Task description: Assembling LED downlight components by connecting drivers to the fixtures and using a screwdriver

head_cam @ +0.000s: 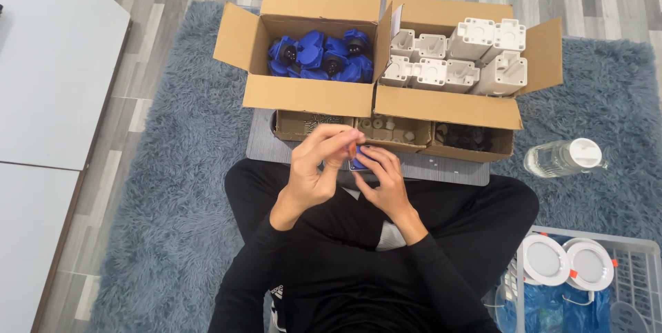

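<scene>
Blue part point(361, 160) (small, half hidden) gripped by right hand point(383, 185); left hand point(318, 164) pinches an orange piece point(352, 148) against it.

Two large open cardboard boxes point(310, 95), three small cardboard trays point(393, 133), one clear plastic bottle point(562, 157), two round white lamp fittings point(567, 262), one white plastic crate point(638, 264), two hands point(348, 171)

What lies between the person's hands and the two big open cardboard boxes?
In the head view, a row of three small open boxes holding small parts lies between the hands, left and right, and the big cardboard boxes.
</scene>
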